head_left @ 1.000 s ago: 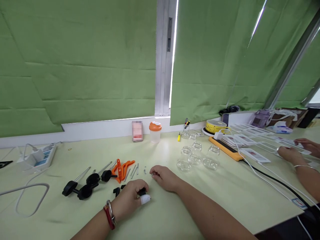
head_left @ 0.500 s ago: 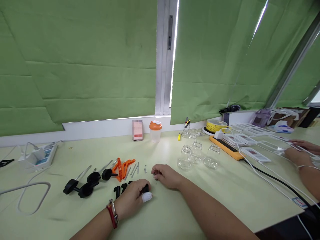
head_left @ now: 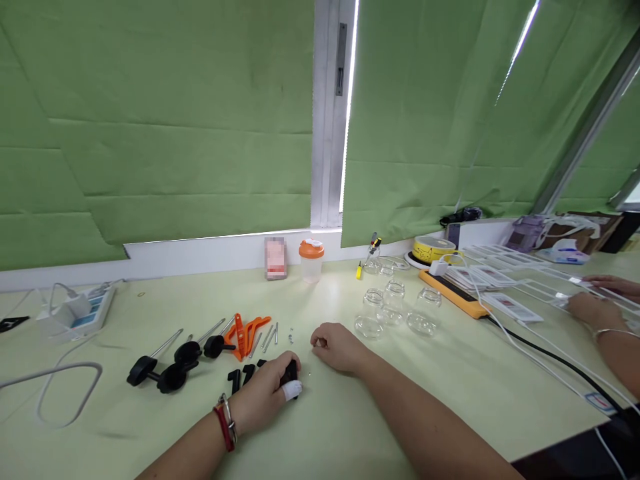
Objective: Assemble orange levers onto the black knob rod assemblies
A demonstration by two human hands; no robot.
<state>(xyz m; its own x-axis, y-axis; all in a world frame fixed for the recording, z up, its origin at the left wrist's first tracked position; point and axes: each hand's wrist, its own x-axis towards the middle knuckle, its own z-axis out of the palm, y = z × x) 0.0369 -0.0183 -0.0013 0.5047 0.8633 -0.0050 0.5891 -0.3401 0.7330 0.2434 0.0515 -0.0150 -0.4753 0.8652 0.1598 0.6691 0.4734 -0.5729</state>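
Note:
My left hand (head_left: 267,385), with white tape on its thumb, is closed round a small black plastic part (head_left: 290,375). Close beside it lie more black plastic pieces (head_left: 234,381), partly under the hand. My right hand (head_left: 336,347) rests on the table with thumb and fingers pinched together; whatever they hold, if anything, is hidden. Between the hands lies a tiny shiny bit (head_left: 309,374). Small metal pieces (head_left: 291,337) and thin metal rods (head_left: 269,339) lie beyond, near orange plastic parts (head_left: 243,339). Black knob-like parts with metal shafts (head_left: 173,379) lie to the left.
Several clear glass jars (head_left: 423,313) stand right of my right hand. An orange-lidded cup (head_left: 311,261) is at the back. Power strips stand left (head_left: 95,310) and right (head_left: 455,293), with cables across the table. Another person's hands (head_left: 593,310) work at far right.
My right hand has drawn back slightly to the right, away from my left. The black part in my left hand has turned and shows more. The tiny bit between them is now uncovered.

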